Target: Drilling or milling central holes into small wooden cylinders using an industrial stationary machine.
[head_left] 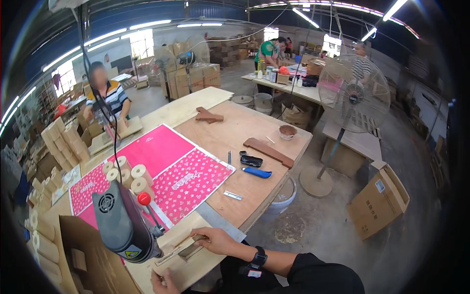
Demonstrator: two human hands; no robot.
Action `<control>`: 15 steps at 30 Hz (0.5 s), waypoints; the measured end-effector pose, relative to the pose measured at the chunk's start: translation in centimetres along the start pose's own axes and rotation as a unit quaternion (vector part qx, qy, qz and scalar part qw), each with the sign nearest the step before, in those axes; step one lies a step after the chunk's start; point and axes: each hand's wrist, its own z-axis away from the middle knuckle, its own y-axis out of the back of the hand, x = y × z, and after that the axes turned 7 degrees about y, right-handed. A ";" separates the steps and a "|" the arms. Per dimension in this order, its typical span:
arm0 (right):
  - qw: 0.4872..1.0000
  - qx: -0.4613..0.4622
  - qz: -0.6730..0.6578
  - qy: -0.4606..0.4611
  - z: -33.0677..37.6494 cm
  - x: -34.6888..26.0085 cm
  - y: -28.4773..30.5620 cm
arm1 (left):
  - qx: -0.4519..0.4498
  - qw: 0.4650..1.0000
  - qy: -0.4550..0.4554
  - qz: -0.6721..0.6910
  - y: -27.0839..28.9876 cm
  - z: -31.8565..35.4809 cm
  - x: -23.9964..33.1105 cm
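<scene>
My right hand (218,240) is closed, thumb and fingers pinching a small light wooden piece (190,249) on the pale board beneath the drill press. Low at the picture's edge, my left hand (163,282) shows two fingers spread apart, resting by the near end of a wooden guide strip (171,253); the rest of it is cut off. Left of both hands stands the dark grey drill press head (120,220) with a red-knobbed lever (144,198). Its lower end hides part of the strip.
Several wooden cylinders (139,171) stand on pink printed sheets (188,183). A blue utility knife (256,172), a black case (251,160) and brown wooden pieces (269,152) lie farther off. An open carton (98,259) is at left; a standing fan (353,95) and people are beyond.
</scene>
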 end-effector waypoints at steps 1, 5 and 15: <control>0.998 -0.003 -0.023 -0.058 -0.2 0.1 0.1 | -0.012 1.000 -0.007 -0.014 -0.5 0.4 0.5; 0.997 -0.013 0.019 -0.069 -0.8 0.6 0.8 | -0.053 0.999 -0.004 -0.010 -1.4 0.5 2.2; 1.000 -0.013 0.020 0.009 0.4 0.5 -3.2 | 0.011 0.974 -0.098 -0.203 0.7 0.9 0.7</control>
